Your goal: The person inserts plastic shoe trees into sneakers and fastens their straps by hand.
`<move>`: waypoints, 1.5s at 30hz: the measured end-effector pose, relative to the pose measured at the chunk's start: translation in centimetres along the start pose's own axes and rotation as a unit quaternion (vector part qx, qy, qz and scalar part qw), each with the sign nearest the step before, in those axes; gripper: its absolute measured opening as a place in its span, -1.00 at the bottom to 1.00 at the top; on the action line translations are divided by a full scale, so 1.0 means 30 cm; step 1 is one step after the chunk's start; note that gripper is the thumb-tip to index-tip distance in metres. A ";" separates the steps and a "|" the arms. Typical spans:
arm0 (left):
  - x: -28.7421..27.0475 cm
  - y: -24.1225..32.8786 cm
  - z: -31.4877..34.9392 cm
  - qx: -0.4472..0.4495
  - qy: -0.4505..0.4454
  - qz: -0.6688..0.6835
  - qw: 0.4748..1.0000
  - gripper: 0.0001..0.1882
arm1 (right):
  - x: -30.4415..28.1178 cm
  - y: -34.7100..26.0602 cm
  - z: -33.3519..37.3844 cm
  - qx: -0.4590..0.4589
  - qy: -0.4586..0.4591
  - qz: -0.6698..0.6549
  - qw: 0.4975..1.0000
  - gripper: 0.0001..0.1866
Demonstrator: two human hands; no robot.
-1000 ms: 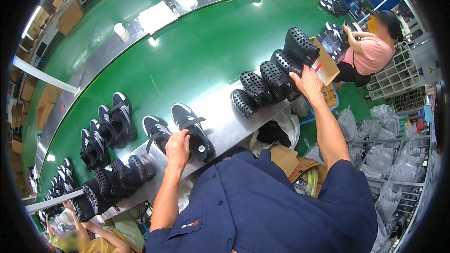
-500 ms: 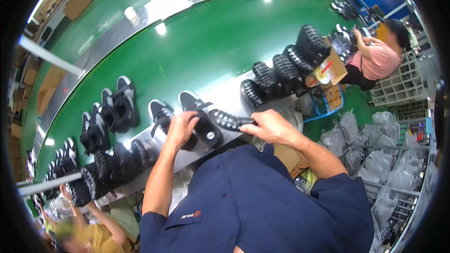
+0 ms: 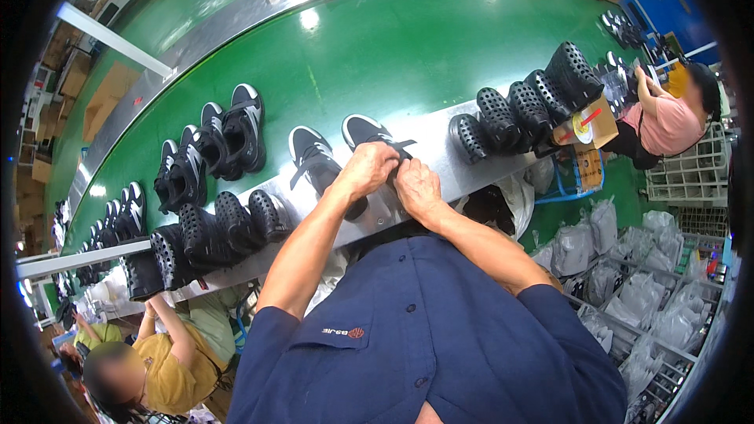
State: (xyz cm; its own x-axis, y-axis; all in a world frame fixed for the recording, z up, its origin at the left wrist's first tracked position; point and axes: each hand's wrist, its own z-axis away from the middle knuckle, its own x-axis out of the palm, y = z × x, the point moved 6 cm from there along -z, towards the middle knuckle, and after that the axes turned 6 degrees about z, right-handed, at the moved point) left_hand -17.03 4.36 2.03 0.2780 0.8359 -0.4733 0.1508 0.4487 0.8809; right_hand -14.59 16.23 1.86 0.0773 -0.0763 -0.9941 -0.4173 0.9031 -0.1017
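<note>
A black sneaker with a grey-white toe (image 3: pixel 365 129) lies toe away from me on the metal bench, its dark strap sticking out to the right. Over its opening, my left hand (image 3: pixel 367 168) and my right hand (image 3: pixel 419 188) meet with curled fingers, pinching the shoe's collar area. My hands cover the heel and most of the opening, so the exact spot they grip is hidden. Left of it sits a matching sneaker (image 3: pixel 314 159) with a loose strap, partly behind my left forearm.
Black perforated shoe-shaped pieces (image 3: pixel 503 119) stand in a row at right, others (image 3: pixel 210 234) at left. More sneakers (image 3: pixel 242 132) line the green belt (image 3: pixel 377 55). A cup (image 3: pixel 583 127) stands in a carton. Two people work nearby; a rack of bagged items (image 3: pixel 644 298) is at lower right.
My right hand has moved onto the right sneaker; the black perforated piece it held no longer shows. My left hand has shifted from between the sneakers to the right one. The view has swung.
</note>
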 end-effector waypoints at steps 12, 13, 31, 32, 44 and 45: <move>0.154 -0.115 0.127 -0.322 0.208 -0.038 0.923 -0.05 | 0.102 0.127 -0.087 0.017 -0.115 -0.168 0.979 -0.61; 0.143 -0.110 0.107 -0.323 0.213 -0.064 0.920 -0.11 | 0.129 0.137 -0.113 0.030 -0.093 -0.138 0.986 -0.64; 0.092 -0.146 0.397 -0.328 0.236 0.018 0.915 -0.48 | 0.132 0.104 -0.135 0.012 -0.104 -0.085 0.991 -0.71; 0.096 -0.144 0.396 -0.302 0.219 0.016 0.928 -0.48 | 0.133 0.097 -0.127 0.020 -0.113 -0.090 0.989 -0.70; -0.616 0.201 1.262 -0.285 0.634 -0.446 0.564 -0.63 | -0.151 0.121 0.006 0.039 -0.221 -0.298 0.928 -0.61; -0.651 0.170 1.308 -0.308 0.619 -0.465 0.554 -0.59 | -0.147 0.082 0.004 0.036 -0.231 -0.317 0.919 -0.62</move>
State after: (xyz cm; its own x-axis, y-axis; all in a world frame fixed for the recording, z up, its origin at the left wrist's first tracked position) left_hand 15.54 -22.06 15.72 -0.5685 -0.4402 -0.6950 -0.7745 0.5713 0.2717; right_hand -15.86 18.84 6.00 0.6673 -0.4248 -0.6118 -0.0951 0.7660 -0.6357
